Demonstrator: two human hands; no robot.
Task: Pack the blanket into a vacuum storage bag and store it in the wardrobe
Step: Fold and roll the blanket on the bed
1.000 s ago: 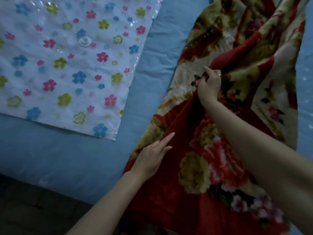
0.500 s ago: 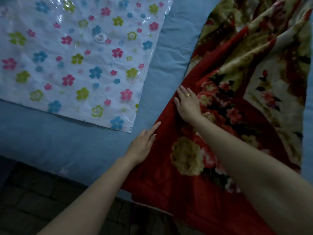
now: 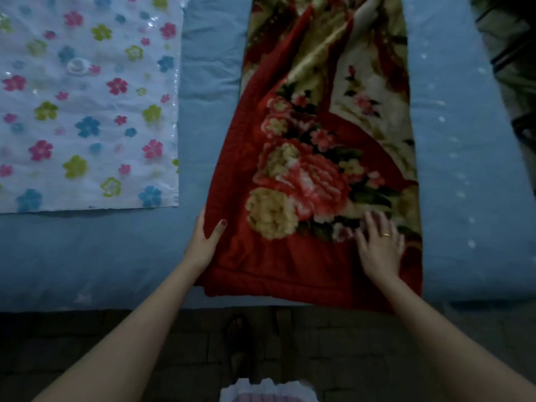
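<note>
The left hand [image 3: 204, 242] grips the blanket [image 3: 324, 158] at its left edge, thumb on top and fingers tucked under or behind the fold, which looks like a way of keeping that side from sliding. The right hand [image 3: 380, 245] lies flat on top near the right edge, fingers spread and a ring showing, pressing the pile down; its fingers are a little blurred. The two hands sit well apart, one at each side of the near end, so I'd judge the person is squaring and flattening this fold before the next one.

Between and beyond the hands, the blanket is a long, narrow strip on the bed [image 3: 203, 111]. Its long axis runs straight away from the person, the near short end just behind the wrists at the bed's edge, the far end out of view at the top. The far part looks rumpled.

Out past the left hand, the bag [image 3: 87, 111] lies flat with its valve [image 3: 77, 66] up, apart from the blanket, probably waiting until the folding is finished. Nothing is packed yet. The floor [image 3: 87, 343] is below the arms. No wardrobe is in sight.
</note>
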